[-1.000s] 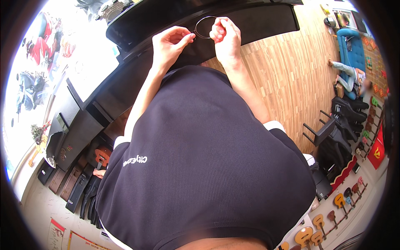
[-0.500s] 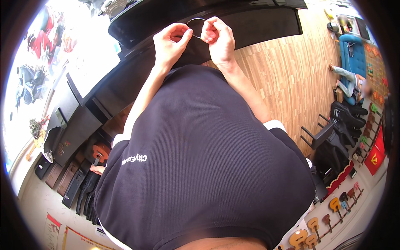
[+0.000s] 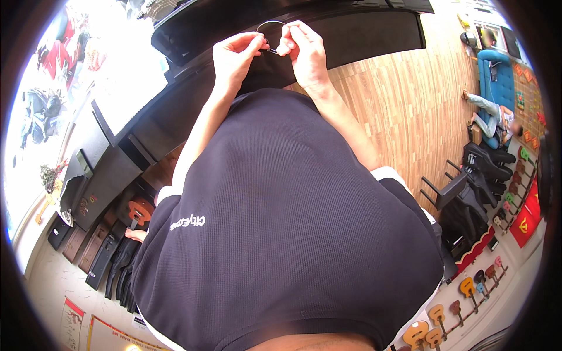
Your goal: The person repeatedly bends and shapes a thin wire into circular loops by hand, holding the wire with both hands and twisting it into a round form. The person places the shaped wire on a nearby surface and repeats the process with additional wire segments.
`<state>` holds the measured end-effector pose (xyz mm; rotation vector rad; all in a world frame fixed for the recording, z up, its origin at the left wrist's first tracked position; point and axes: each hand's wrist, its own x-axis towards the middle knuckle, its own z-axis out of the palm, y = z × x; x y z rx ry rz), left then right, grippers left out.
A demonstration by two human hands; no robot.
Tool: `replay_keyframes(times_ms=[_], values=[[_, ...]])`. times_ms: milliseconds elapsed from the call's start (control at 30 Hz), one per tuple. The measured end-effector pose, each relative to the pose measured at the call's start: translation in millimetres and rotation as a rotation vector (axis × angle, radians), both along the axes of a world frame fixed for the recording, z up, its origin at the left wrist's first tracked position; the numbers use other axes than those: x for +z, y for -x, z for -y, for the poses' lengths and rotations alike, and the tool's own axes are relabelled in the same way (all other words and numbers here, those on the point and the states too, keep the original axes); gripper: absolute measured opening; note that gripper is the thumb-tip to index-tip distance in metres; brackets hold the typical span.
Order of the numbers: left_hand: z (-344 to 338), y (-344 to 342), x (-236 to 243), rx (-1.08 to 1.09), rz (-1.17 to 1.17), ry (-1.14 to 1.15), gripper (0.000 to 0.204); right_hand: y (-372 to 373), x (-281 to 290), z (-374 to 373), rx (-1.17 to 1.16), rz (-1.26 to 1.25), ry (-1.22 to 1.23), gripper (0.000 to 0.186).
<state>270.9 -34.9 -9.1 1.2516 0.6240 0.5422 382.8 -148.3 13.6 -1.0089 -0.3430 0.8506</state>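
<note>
Out in front of my body, both hands are raised close together around a thin coiled wire (image 3: 270,21), bent into a shiny loop. My left hand (image 3: 234,61) pinches the loop's left side between thumb and fingertips. On the other side, the fingers of my right hand (image 3: 307,55) are curled closed on the loop. Its upper arc shows against the dark surface behind, while the fingers hide part of the lower arc.
A long black glossy piece of furniture (image 3: 374,38) stands beyond my hands. Wooden floor (image 3: 404,99) stretches to the right, with a black stool (image 3: 448,187). Another person sits on a blue sofa (image 3: 485,70). At left, someone's hand (image 3: 136,234) is beside an orange guitar (image 3: 139,212).
Both hands have shifted slightly left with the loop. My left fingers have come closer together, and my right fingers have changed their grip on the wire.
</note>
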Motion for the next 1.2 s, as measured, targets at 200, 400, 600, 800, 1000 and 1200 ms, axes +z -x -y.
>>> replay_keyframes(times_ms=[200, 400, 600, 800, 1000, 1200], values=[[-0.8, 0.5, 0.9, -0.029, 0.04, 0.209, 0.021, -0.6, -6.1, -1.8, 0.016, -0.019, 0.013, 0.02], [-3.6, -0.1, -1.6, -0.094, 0.128, 0.332, 0.018, -2.7, -9.2, -3.6, 0.012, -0.055, 0.007, 0.02], [-4.0, -1.2, -3.5, -0.153, 0.144, 0.289, 0.016, -7.3, -7.0, -3.3, -0.019, -0.069, 0.0, 0.02], [-4.7, -0.5, -4.1, -0.256, 0.182, 0.322, 0.016, -11.7, -5.3, -0.8, -0.058, -0.085, -0.011, 0.02], [-3.3, -1.7, -9.3, -0.343, 0.102, 0.248, 0.012, -14.9, -6.9, 1.6, -0.094, -0.065, -0.022, 0.02], [-0.3, -0.1, -5.3, -0.345, 0.078, 0.19, 0.012, -12.1, -5.7, 2.8, -0.11, -0.036, -0.008, 0.02]])
